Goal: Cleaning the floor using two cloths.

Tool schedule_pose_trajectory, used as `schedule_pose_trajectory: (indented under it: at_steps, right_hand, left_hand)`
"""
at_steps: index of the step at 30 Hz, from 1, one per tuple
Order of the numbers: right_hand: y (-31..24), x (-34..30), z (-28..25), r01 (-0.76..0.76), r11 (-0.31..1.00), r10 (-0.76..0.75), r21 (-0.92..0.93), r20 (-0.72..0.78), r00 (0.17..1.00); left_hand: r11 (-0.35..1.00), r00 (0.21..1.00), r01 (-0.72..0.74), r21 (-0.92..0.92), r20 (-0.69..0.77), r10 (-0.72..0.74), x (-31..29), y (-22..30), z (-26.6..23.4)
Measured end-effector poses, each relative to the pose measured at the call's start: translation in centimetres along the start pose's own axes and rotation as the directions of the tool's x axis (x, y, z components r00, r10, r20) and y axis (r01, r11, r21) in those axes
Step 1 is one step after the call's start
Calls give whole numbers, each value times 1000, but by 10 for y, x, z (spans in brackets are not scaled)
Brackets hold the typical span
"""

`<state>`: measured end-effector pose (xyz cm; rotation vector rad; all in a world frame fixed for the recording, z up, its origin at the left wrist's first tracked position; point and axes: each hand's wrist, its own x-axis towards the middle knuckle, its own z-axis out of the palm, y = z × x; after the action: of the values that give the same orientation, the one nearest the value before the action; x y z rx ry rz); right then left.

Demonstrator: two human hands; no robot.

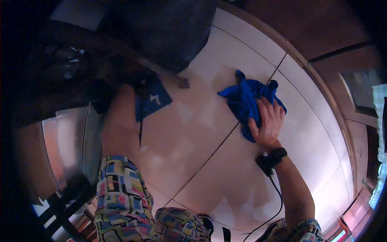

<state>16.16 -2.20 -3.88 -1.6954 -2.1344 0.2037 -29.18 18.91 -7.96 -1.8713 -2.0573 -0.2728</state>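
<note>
A bunched blue cloth (242,101) lies on the pale tiled floor (193,149), right of the middle. My right hand (269,123) presses palm down on its near right part, thumb and fingers stretched out over the folds. Round that wrist is a black band with a small black device (266,162), and a thin cable runs down from it. On the left, what looks like my bare left arm (121,125) comes out of a colourful patterned sleeve (121,183). It reaches into deep shadow, where the left hand and whatever it may touch cannot be made out.
A dark bulky form (161,32) fills the upper left, and a brown leg-like bar (161,72) meets the floor there. Dark blue fabric (153,99) lies beside my left arm. Brown wooden panels (338,52) border the right. Upright boards (66,141) stand far left.
</note>
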Motion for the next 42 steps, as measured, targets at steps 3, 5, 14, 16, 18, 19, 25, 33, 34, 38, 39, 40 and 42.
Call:
schedule_pose_trajectory:
  at_steps: [3,5,14,16,18,19,25,33,34,38,39,40,42]
  right_hand:
    - [0,1,0,-2,1000,2,-4,11,1000]
    - [0,2,1,0,1000,0,0,25,1000]
    - [1,1,2,0,1000,0,12,8,1000]
    - [-1,2,2,5,1000,-5,6,16,1000]
    - [-2,3,2,13,1000,-13,15,14,1000]
    - [-1,3,1,18,1000,-18,17,11,1000]
    - [-5,5,-4,43,999,-43,14,3,999]
    - [0,-3,-2,10,1000,-10,-3,-2,1000]
    - [0,-4,-1,17,1000,-17,2,-14,1000]
    - [0,-3,7,35,999,-35,5,-5,999]
    - [0,-1,8,36,999,-36,3,4,999]
    - [1,0,1,35,999,-35,-13,-8,999]
    - [2,2,-3,31,999,-31,-14,-17,999]
  left_hand:
    - [1000,1000,-1,18,-5,1,17,-9,8]
    - [1000,1000,0,31,-10,0,25,-18,12]
    - [999,999,-29,41,-22,30,47,-22,25]
    - [998,999,-33,47,-25,35,47,-23,25]
    - [998,999,-38,59,-36,40,50,-25,22]
    - [997,998,-46,56,-33,48,48,-24,20]
    - [988,990,-117,98,-72,125,13,-12,6]
    - [959,954,-237,153,-153,259,-66,33,-14]
    - [960,955,-233,156,-151,257,-62,33,-14]
    - [974,979,-179,137,-75,190,-35,9,-13]
    - [976,981,-176,129,-60,185,-31,8,-7]
    - [981,983,-163,105,-63,170,-17,11,-7]
    - [984,986,-154,94,-55,160,0,10,-4]
